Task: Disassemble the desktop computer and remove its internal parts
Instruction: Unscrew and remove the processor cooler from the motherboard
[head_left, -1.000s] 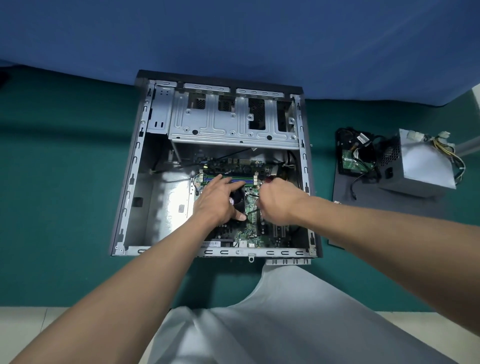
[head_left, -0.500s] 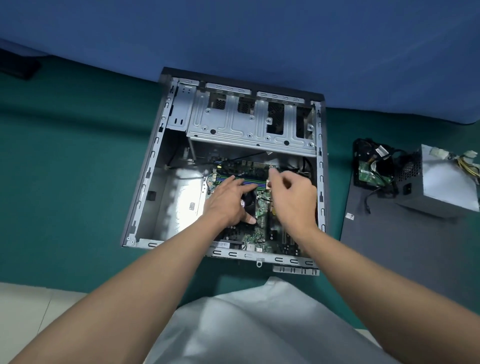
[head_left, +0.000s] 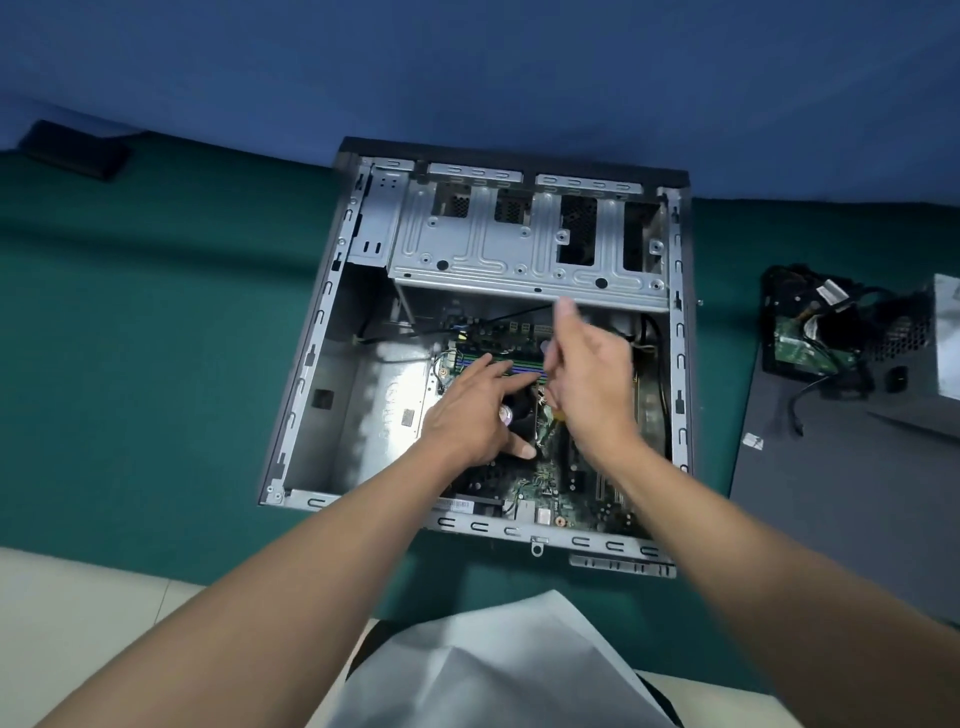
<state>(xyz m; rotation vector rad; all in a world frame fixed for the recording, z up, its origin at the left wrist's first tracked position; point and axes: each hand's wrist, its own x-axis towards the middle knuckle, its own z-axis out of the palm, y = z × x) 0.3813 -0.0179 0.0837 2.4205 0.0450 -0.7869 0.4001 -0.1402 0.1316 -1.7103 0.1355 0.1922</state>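
The open desktop case (head_left: 306, 364) lies flat on a green mat, its metal drive cage (head_left: 519, 249) at the far end. The green motherboard (head_left: 545, 483) sits in the right half. My left hand (head_left: 467, 410) rests with straight fingers on the black cooler fan (head_left: 522, 410), fingertips near the memory slots (head_left: 519, 366). My right hand (head_left: 592, 379) hovers above the board, motion-blurred, index finger pointing up towards the cage and the other fingers loosely curled. I see nothing held in it.
Right of the case, a grey power supply (head_left: 945, 322) and a black part with tangled cables (head_left: 800, 332) rest on a dark side panel (head_left: 831, 467). A black object (head_left: 78, 150) lies far left. White cloth (head_left: 493, 665) covers my lap.
My right hand has lifted off the motherboard, where it was clenched, and risen towards the drive cage with the index finger out. My left hand stays on the fan. The view has shifted left.
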